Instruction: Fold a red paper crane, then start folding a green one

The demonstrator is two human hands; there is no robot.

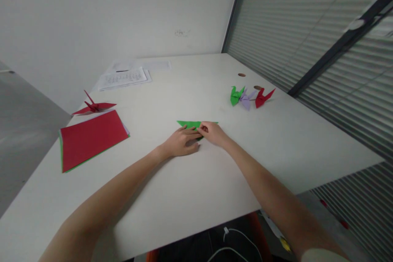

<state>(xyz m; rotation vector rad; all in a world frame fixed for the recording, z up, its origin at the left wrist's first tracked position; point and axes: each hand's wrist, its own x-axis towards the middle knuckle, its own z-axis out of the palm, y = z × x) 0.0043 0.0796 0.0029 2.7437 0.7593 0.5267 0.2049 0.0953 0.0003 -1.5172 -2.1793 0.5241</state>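
A green sheet of paper [193, 124], folded into a triangle with its long edge away from me, lies on the table in front of me. My left hand [181, 142] rests on its near left part, fingers stretched out and lying flat. On the right side of the paper, my right hand [211, 132] has its fingers curled in a pinch, with the fingertips at the paper beside my left fingertips. Both hands cover the near part of the triangle, so its lower corner is mostly hidden.
A stack of coloured paper, red sheet [93, 139] on top, lies at left. Behind it sits a red paper crane [94, 107]. At right stand green [236, 95], lilac [246, 100] and red [263, 98] folded cranes. Printed papers [125, 77] lie at the back left.
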